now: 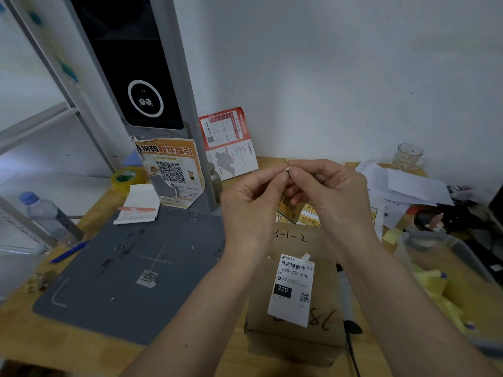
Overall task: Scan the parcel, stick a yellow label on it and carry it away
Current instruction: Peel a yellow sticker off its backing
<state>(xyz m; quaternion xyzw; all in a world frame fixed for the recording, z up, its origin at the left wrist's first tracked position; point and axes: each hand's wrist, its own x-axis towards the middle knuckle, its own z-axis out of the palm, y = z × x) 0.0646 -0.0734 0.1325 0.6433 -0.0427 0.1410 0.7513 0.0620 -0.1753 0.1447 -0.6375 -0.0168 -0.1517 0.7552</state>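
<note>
A brown cardboard parcel lies on the wooden desk in front of me, with a white shipping label on top and handwritten numbers. Above it, my left hand and my right hand meet at the fingertips, both pinching a small yellowish sticker. A sheet of yellow labels lies just behind the parcel, partly hidden by my hands. The scanner stand with its dark screen rises at the left, over a grey scan mat.
A water bottle, a blue pen, a tape roll and a notepad sit left. Loose papers, a glass cup, a black marker and yellow scraps crowd the right side.
</note>
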